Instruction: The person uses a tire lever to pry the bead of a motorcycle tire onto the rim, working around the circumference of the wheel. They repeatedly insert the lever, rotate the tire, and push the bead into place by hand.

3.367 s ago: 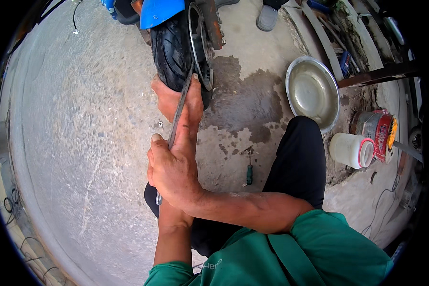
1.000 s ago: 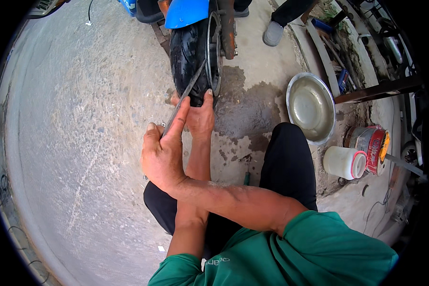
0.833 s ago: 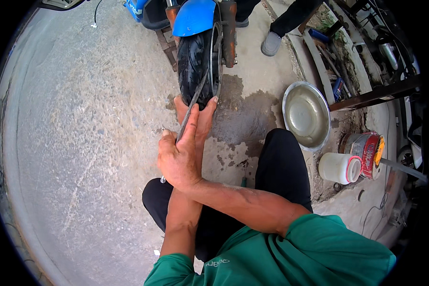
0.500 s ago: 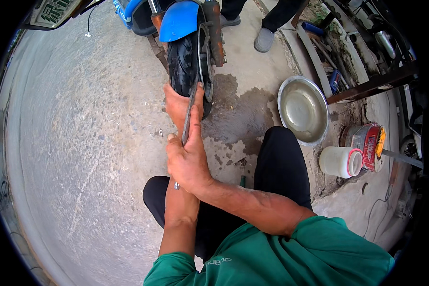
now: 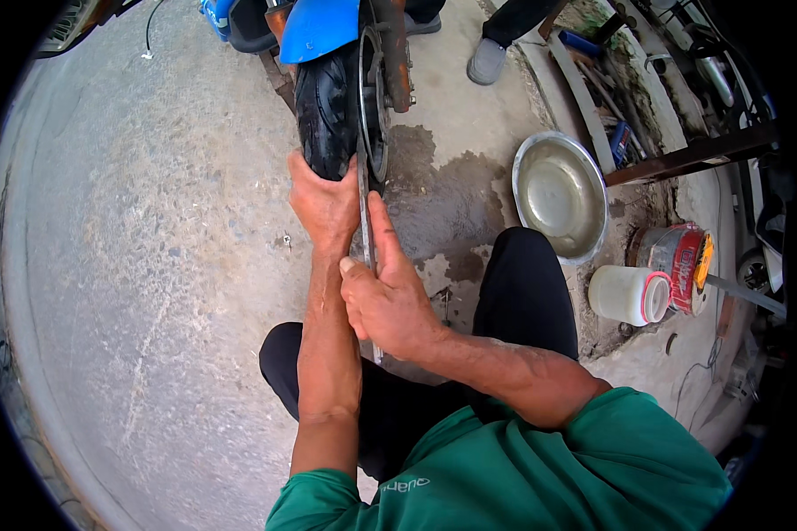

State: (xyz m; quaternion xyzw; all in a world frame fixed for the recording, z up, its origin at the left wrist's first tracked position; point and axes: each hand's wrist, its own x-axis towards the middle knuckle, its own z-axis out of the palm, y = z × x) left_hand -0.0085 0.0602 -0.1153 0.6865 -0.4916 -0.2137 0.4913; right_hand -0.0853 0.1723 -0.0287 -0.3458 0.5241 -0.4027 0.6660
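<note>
A black tyre (image 5: 326,115) sits on the front wheel of a blue two-wheeler, below a blue mudguard (image 5: 321,34). My left hand (image 5: 324,205) is closed around the near end of the tyre, its thumb up by the lever. In my right hand (image 5: 390,305) is a long flat metal tyre lever (image 5: 366,226), with the index finger stretched along it. Its far end meets the wheel where the tyre borders the metal rim (image 5: 376,146); the exact tip is hard to make out. The lever's near end sticks out below my right hand.
To the right stands a metal basin (image 5: 560,190), with a whitish plastic jar (image 5: 618,295) and a red bucket (image 5: 684,270) nearer me. A wet patch (image 5: 447,208) darkens the concrete. Another person's grey shoe (image 5: 486,63) is beyond the wheel. A metal rack (image 5: 695,164) holds tools at far right.
The lever has swung from a slant to nearly straight up the view. My right hand has moved right, away from my left forearm. The wheel and my left hand appear slightly further left.
</note>
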